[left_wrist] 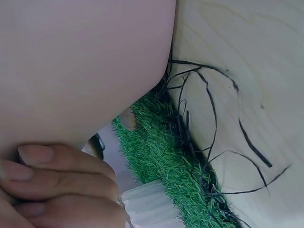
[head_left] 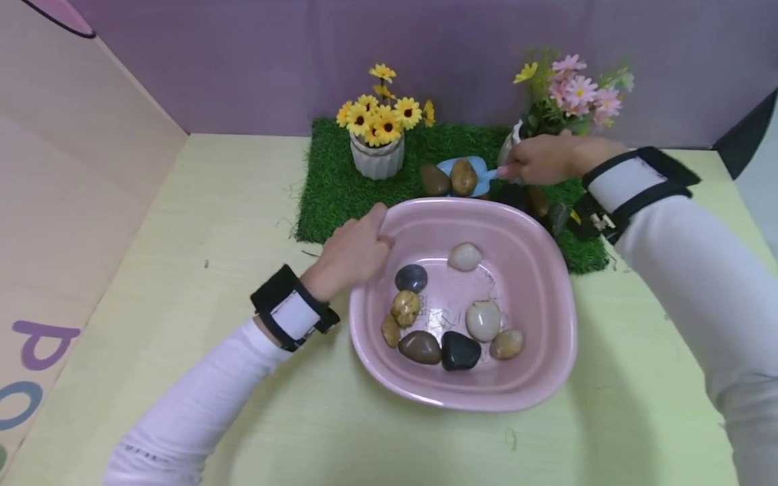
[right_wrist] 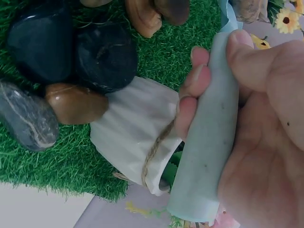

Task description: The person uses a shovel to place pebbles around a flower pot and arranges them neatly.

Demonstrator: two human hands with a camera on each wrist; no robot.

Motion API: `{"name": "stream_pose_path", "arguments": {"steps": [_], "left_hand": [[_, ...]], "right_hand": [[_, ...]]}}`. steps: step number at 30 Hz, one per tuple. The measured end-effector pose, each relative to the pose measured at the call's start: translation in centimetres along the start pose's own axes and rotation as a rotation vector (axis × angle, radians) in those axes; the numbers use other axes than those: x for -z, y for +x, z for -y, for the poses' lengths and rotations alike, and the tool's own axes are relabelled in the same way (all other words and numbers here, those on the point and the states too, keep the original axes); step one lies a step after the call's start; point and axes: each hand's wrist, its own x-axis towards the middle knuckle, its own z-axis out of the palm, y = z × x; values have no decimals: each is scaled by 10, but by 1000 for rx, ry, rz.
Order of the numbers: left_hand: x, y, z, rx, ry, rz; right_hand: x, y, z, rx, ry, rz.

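"On a pale table [head_left: 243, 202], a person leaned over a pink basin [head_left: 537, 304]. Was any lettering legible?"

"Only partly. On the side wall [head_left: 91, 169] stood a purple letter [head_left: 48, 330], p or d, I could not tell which, near a blue ring [head_left: 38, 398] like an o. Marks on the basin's floor were too small to read."

"And the hands?"

"The right hand [head_left: 543, 158] had its fingers clamped on the handle of a blue scoop [head_left: 484, 177], just past the basin's far rim, over a grass mat [head_left: 328, 192]. The left hand [head_left: 355, 250] gripped the rim at its far left, fingers curled close together."

"Where were the stones?"

"One tan stone [head_left: 464, 177] sat in the scoop, with a brown stone [head_left: 435, 180] at its left edge. Eight more lay in the basin, among them a black stone [head_left: 460, 350] and a white stone [head_left: 483, 320]. Others, including a veined grey stone [right_wrist: 29, 116], were on the mat to the right."

"What crowded the scene?"

"A pot of yellow flowers [head_left: 385, 118] stood behind, left of the scoop. The right hand partly hid a second pot [right_wrist: 137, 126], which held pink flowers [head_left: 580, 91], and the basin's rim cut across the mat's near side."
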Motion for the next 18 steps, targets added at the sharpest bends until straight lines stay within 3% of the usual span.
{"name": "stream_pose_path", "arguments": {"steps": [9,18], "left_hand": [[-2,0,0,-7,-7,-8],[-3,0,0,-17,-8,-17]], "right_hand": [[-8,4,6,-8,-37,8],[-9,7,15,-33,-76,78]]}}
